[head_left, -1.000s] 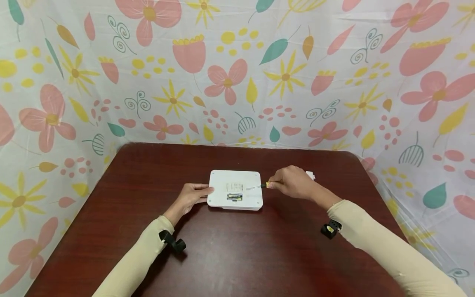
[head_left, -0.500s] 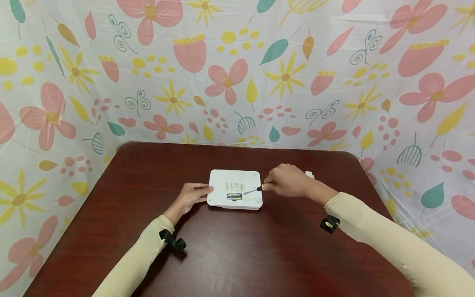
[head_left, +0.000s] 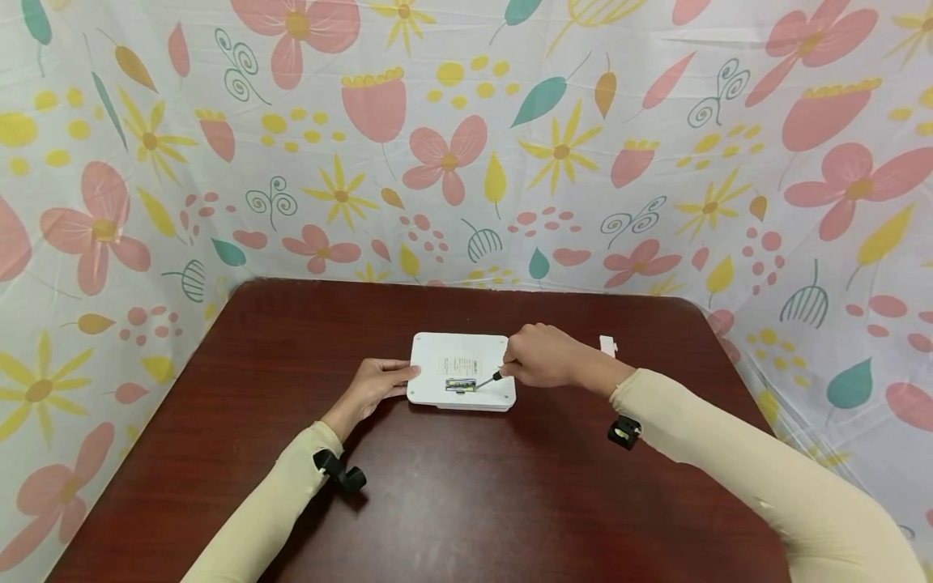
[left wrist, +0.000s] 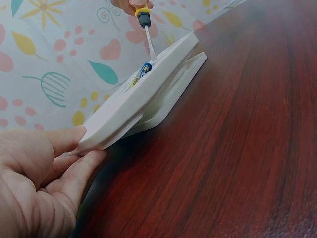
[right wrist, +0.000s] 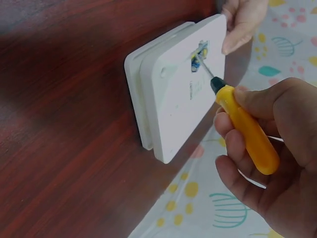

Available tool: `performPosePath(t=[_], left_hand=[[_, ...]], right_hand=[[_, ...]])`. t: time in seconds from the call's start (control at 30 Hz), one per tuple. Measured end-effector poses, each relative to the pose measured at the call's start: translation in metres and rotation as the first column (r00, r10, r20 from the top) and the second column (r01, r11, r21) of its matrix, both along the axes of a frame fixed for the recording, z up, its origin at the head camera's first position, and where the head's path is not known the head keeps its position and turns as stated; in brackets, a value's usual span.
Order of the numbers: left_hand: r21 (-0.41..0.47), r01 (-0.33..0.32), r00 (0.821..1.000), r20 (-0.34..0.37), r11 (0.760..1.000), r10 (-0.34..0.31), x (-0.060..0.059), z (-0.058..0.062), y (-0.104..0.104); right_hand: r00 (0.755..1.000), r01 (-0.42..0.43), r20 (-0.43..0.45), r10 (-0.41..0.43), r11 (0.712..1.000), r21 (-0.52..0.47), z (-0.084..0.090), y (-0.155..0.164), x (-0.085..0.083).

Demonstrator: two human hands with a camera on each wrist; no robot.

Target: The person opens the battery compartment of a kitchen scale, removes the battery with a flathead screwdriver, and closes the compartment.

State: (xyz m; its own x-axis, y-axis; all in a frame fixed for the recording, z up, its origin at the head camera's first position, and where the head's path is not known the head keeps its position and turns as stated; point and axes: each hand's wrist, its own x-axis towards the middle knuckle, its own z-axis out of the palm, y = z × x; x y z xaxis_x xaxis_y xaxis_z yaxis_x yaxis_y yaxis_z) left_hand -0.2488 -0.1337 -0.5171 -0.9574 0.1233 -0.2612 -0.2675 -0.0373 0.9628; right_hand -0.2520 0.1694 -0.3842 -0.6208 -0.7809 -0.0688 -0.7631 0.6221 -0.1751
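Observation:
A white flat two-layered device (head_left: 428,356) with a printed label lies on the table with its battery compartment facing up. AAA-looking batteries (head_left: 459,384) sit in that compartment. My left hand (head_left: 372,384) pinches the device's left edge, thumb on top and fingers below. In my right hand (head_left: 543,356) is a screwdriver (right wrist: 250,131) with a yellow handle and black collar, gripped between thumb and curled fingers. The shaft slants down, its tip right at the end of the batteries in the right wrist view.
A small white plastic piece (head_left: 608,345), shaped like a battery cover, lies on the table just beyond my right forearm. The dark red wooden table (head_left: 466,486) meets a flower-printed cloth (head_left: 452,162) at its back and sides. Each sleeve carries a black wrist camera.
My right hand has moved left and slightly down, bringing the screwdriver tip from the label area to the batteries' right end. My left hand and the device stay put.

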Motion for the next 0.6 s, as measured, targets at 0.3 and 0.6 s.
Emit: performPosePath(t=[0.3, 0.6], left_hand=[[0.013, -0.009, 1.0, 0.008, 1.0, 0.009, 0.0, 0.002, 0.003], [0.018, -0.011, 1.0, 0.003, 1.0, 0.01, 0.002, 0.001, 0.003]], right_hand=[[0.999, 0.013, 0.033, -0.014, 0.999, 0.044, 0.004, -0.01, -0.002], [1.0, -0.002, 0.026, -0.001, 0.993, 0.116, 0.01, -0.023, -0.003]])
